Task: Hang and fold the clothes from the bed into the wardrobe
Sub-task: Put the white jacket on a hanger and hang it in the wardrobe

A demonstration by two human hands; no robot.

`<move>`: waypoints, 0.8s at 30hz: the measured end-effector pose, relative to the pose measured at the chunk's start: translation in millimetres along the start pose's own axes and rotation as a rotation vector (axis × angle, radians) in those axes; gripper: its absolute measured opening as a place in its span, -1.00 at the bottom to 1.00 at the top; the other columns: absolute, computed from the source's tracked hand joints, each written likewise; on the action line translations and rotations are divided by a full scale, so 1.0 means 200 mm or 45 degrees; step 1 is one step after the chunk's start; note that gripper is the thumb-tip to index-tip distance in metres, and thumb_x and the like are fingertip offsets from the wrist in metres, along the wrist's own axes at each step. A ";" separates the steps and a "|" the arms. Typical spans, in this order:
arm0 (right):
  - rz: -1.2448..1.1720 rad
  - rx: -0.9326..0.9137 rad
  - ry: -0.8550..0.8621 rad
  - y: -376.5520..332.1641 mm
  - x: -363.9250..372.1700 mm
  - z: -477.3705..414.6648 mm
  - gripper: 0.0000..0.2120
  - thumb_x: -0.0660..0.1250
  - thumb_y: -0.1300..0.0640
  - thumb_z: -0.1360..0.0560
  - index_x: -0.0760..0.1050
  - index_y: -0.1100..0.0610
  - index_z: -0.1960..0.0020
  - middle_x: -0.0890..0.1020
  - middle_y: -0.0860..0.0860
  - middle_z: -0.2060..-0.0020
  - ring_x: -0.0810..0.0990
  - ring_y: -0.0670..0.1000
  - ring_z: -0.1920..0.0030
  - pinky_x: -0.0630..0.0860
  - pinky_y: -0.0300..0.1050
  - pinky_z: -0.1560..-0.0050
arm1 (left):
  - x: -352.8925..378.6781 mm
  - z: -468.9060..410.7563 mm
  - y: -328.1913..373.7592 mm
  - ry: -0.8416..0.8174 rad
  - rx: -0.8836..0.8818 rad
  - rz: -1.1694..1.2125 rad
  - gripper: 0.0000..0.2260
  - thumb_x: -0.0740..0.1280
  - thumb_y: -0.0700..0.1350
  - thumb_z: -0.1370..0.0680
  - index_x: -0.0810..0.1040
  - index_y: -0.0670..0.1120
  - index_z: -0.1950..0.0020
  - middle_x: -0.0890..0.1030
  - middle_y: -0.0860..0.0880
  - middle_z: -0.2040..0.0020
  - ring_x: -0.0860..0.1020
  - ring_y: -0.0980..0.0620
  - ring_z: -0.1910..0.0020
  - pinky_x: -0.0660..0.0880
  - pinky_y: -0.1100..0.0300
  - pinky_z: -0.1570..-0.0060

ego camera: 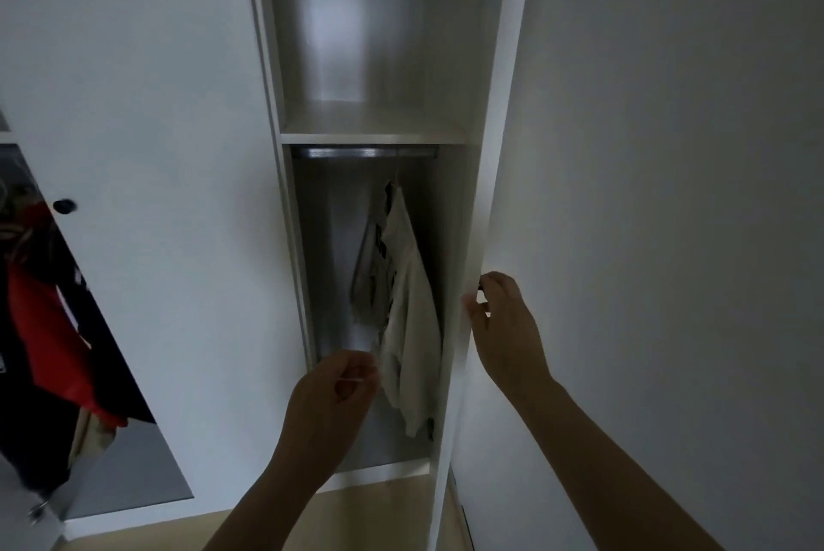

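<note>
Left hand (pixel 339 385) motion-blurred, lower centre; can't tell if my fingers pinch shirt (pixel 408 327) hem. Shirt print too dim and small to read. Knob (pixel 480 286) nearly covered by my right hand (pixel 501 318) pinching it. Red garment (pixel 44 318) cut by left edge. My forearms run off bottom edge.

The wardrobe (pixel 356 37) panels and shelf (pixel 372 136) are smooth white laminate, matt on the doors, with a soft sheen on the back wall. The hanging rail (pixel 363 152) is brushed metal. The cream T-shirt (pixel 408 309) is limp, creased cloth with dark print. The left door's black knob (pixel 64 206) looks glossy; the dark knob (pixel 480 286) in the right hand (pixel 504 327) grip is too hidden to judge.
</note>
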State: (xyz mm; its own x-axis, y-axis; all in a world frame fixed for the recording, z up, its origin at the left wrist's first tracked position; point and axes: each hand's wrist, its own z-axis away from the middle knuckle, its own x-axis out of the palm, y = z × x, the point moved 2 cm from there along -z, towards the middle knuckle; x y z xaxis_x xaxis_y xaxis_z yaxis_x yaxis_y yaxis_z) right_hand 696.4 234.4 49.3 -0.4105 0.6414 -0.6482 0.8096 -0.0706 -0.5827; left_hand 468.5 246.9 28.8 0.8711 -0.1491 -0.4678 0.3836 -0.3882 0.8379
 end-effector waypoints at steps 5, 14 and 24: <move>0.169 -0.140 -0.032 -0.18 0.14 -0.05 -0.67 0.25 -0.04 -0.57 0.50 0.17 -0.20 0.56 0.01 -0.11 0.62 -0.03 0.02 0.50 -0.25 -0.14 | -0.13 -0.07 -0.12 0.019 -0.051 0.029 -0.81 0.36 -0.16 -0.53 0.49 0.14 0.16 0.62 0.01 0.20 0.59 0.05 0.16 0.49 0.34 0.15; 0.262 -0.306 -0.188 -0.41 0.44 -0.28 -0.63 0.27 -0.19 -0.51 0.51 0.08 -0.10 0.54 -0.07 0.04 0.51 -0.14 0.17 0.39 -0.36 0.00 | -0.32 -0.28 -0.34 0.164 -0.156 -0.004 -0.87 0.35 -0.15 -0.54 0.57 -0.08 -0.08 0.62 0.03 0.08 0.58 0.12 0.10 0.44 0.45 0.14; 0.284 -0.487 -0.259 -0.59 0.84 -0.62 -0.74 0.15 -0.06 -0.63 0.45 0.12 -0.05 0.56 0.01 0.08 0.57 0.00 0.15 0.54 -0.10 0.05 | -0.46 -0.55 -0.50 0.413 -0.282 0.039 -0.87 0.38 -0.16 -0.52 0.57 0.06 -0.01 0.62 0.13 0.10 0.59 0.25 0.15 0.44 0.48 0.28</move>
State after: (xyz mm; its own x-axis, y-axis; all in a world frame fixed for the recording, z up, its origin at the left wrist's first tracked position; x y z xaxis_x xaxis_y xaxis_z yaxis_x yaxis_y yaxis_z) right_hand 583.0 445.9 70.2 -0.2522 0.4774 -0.8417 0.9677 0.1208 -0.2215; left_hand 383.5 399.3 19.7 0.9213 0.1517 -0.3581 0.3817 -0.1771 0.9071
